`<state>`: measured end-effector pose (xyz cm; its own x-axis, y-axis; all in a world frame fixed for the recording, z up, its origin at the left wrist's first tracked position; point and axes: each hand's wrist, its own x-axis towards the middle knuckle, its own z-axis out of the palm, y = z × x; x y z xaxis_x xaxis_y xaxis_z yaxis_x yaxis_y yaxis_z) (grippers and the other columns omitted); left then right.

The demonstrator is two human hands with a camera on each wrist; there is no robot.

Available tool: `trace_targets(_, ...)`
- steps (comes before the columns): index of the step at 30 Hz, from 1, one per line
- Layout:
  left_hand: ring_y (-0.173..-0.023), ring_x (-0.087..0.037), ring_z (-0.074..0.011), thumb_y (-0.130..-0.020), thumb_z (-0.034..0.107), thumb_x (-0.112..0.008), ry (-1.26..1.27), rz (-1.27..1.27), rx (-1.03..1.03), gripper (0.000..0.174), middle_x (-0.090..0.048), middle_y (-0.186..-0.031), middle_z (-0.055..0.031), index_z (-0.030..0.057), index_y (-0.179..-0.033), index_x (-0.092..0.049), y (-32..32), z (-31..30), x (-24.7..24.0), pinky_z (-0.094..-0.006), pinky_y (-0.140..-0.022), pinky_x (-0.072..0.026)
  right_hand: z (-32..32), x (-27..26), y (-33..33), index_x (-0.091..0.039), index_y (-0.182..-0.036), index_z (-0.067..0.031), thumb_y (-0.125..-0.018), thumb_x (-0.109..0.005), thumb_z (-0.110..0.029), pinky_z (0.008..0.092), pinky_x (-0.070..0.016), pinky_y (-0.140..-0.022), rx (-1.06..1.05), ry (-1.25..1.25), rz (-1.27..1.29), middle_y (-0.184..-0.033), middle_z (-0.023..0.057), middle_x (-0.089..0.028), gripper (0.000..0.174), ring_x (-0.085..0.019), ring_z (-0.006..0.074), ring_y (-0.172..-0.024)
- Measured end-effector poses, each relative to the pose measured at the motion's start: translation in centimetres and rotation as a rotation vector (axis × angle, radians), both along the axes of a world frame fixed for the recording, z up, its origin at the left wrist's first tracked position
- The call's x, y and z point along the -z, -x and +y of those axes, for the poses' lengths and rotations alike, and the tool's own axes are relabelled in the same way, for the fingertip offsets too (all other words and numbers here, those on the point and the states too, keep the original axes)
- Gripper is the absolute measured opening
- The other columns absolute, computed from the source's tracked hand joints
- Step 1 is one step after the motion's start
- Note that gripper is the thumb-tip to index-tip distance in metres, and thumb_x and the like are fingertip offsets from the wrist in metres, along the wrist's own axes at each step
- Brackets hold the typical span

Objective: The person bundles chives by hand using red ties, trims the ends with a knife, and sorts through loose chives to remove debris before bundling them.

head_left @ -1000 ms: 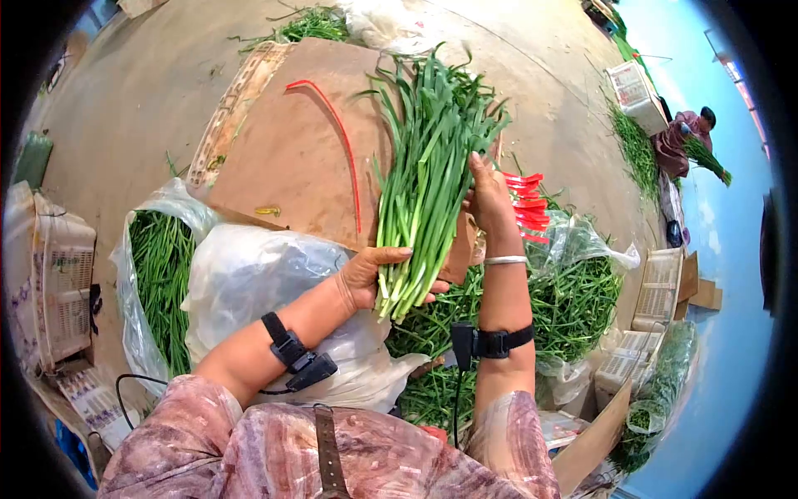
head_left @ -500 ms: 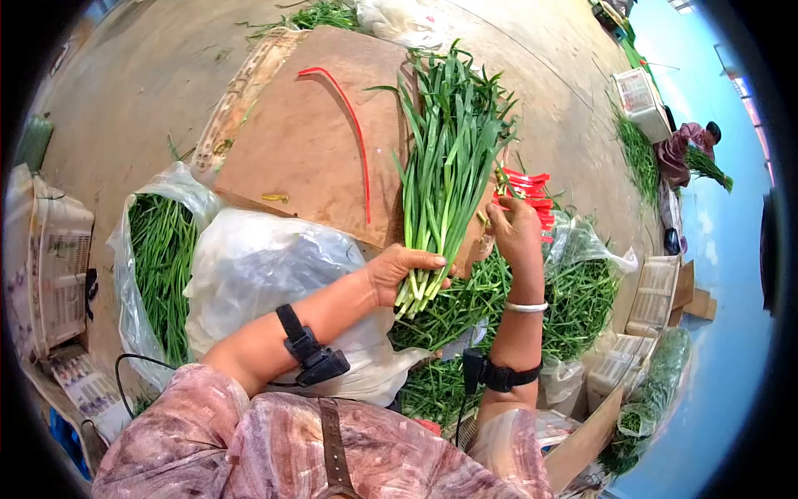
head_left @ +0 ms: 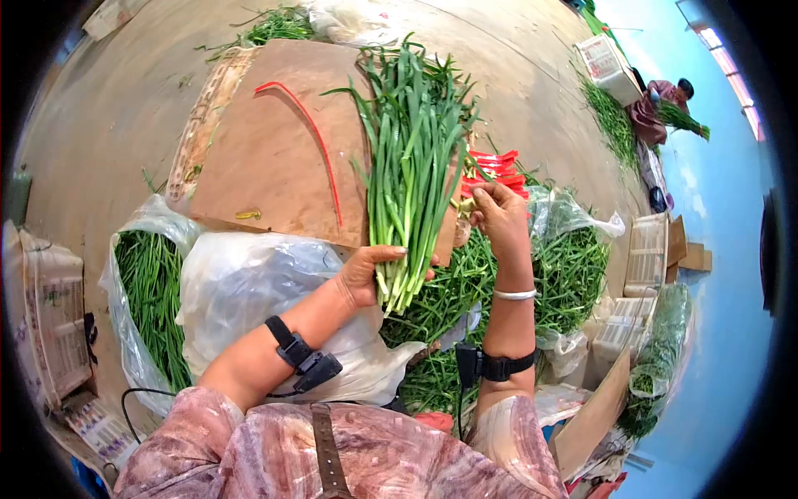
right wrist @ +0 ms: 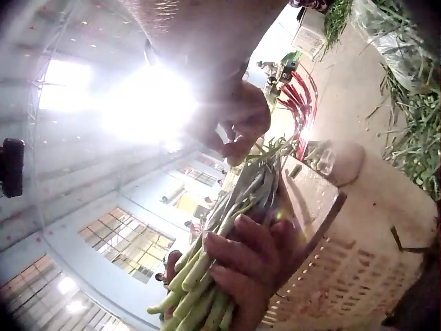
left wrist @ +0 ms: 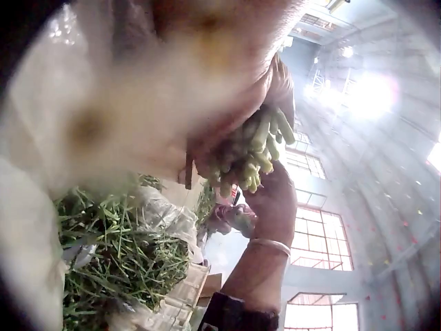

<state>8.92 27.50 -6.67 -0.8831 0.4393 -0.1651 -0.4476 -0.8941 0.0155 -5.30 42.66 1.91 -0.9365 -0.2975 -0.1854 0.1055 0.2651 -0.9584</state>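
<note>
A bunch of garlic chives (head_left: 407, 166) lies over the right part of a brown board (head_left: 274, 158), leaves pointing away and pale stem ends toward the body. My left hand (head_left: 366, 274) grips it near the stem ends, thumb across the top; the left wrist view shows the cut ends (left wrist: 258, 141) sticking out of the grip. Beside the bunch on the right, my right hand (head_left: 503, 220) pinches a small yellowish stem piece (head_left: 464, 205) between thumb and fingers. A single red strip (head_left: 312, 133) lies curved on the board, left of the bunch.
Several red strips (head_left: 499, 170) hang at the board's right edge. Loose chives (head_left: 569, 270) fill a plastic bag at right; another bag of chives (head_left: 150, 291) stands at left beside white plastic sheeting (head_left: 258, 283). Crates (head_left: 644, 254) line the wall, where another person (head_left: 652, 116) holds greens.
My right hand has left the upper leaves, moved down and right, and now pinches a yellowish stem piece. The left hand keeps its grip on the stem ends.
</note>
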Motion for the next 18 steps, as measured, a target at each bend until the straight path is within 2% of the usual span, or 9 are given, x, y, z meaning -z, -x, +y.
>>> trace_targets(2,-0.102,-0.057,-0.0363,-0.078,0.018,-0.059,-0.087,0.047,0.003,0.058,-0.048,-0.121,-0.0277,-0.0062,-0.126,-0.038,0.1,-0.1,0.5,-0.0480,-0.081,-0.0519,0.1,0.1,0.2,-0.059,-0.089,0.0062,-0.085,-0.056,-0.006,0.0223,-0.0441,-0.045,0.005,0.051,-0.012,-0.071,0.0080,-0.061,0.013,-0.054,0.0100,-0.054)
trace_targets(5,-0.102,-0.056,-0.0380,-0.080,0.026,-0.057,-0.154,0.051,-0.004,0.061,-0.046,-0.123,-0.0287,-0.0068,-0.128,-0.036,0.0,-0.1,0.8,-0.0522,-0.087,-0.0468,0.1,0.6,0.8,-0.058,-0.088,0.0059,-0.085,-0.056,-0.007,0.0221,-0.0437,-0.045,0.009,0.045,-0.017,-0.070,0.0076,-0.060,0.014,-0.053,0.0100,-0.052)
trace_targets(8,-0.102,-0.056,-0.0383,-0.080,0.026,-0.057,-0.188,0.048,-0.002,0.063,-0.045,-0.123,-0.0291,-0.0068,-0.129,-0.035,-0.1,-0.1,0.6,-0.0518,-0.086,-0.0476,0.0,1.6,1.4,-0.059,-0.084,0.0056,-0.083,-0.060,-0.011,0.0223,-0.0440,-0.045,0.009,0.079,-0.017,-0.067,0.0072,-0.059,0.017,-0.053,0.0098,-0.051)
trace_targets(11,-0.101,-0.057,-0.0377,-0.080,0.027,-0.058,-0.162,0.041,0.000,0.063,-0.046,-0.122,-0.0286,-0.0055,-0.129,-0.035,-0.1,-0.1,0.9,-0.0514,-0.085,-0.0482,-1.8,1.2,1.2,-0.060,-0.079,0.0057,-0.079,-0.066,-0.017,0.0233,-0.0441,-0.045,0.045,-0.106,-0.011,-0.063,0.0061,-0.059,0.023,-0.054,0.0092,-0.051)
trace_targets(14,-0.100,-0.057,-0.0364,-0.080,0.026,-0.060,-0.165,0.057,0.015,0.062,-0.047,-0.121,-0.0279,-0.0038,-0.129,-0.036,-0.1,-0.1,1.3,-0.0504,-0.084,-0.0491,-2.3,3.9,2.1,-0.061,-0.081,0.0063,-0.079,-0.066,-0.014,0.0243,-0.0455,-0.046,-0.061,-0.140,0.049,-0.064,0.0063,-0.059,0.022,-0.054,0.0105,-0.052)
trace_targets(15,-0.100,-0.057,-0.0364,-0.080,0.026,-0.060,-0.161,0.058,0.008,0.062,-0.047,-0.121,-0.0279,-0.0038,-0.129,-0.036,-0.1,-0.3,1.4,-0.0504,-0.084,-0.0491,-2.5,3.7,1.7,-0.062,-0.084,0.0042,-0.082,-0.063,-0.018,0.0200,-0.0389,-0.045,-0.050,-0.107,0.036,-0.067,0.0034,-0.060,0.022,-0.052,0.0076,-0.051)
trace_targets(18,-0.099,-0.058,-0.0349,-0.079,0.024,-0.061,-0.191,0.030,0.017,0.062,-0.048,-0.120,-0.0266,-0.0025,-0.129,-0.036,-0.2,-0.3,1.6,-0.0477,-0.082,-0.0508,-1.8,1.8,0.1,-0.061,-0.087,0.0042,-0.083,-0.062,-0.017,0.0204,-0.0405,-0.046,0.040,-0.003,0.070,-0.071,0.0054,-0.062,0.021,-0.056,0.0093,-0.055)
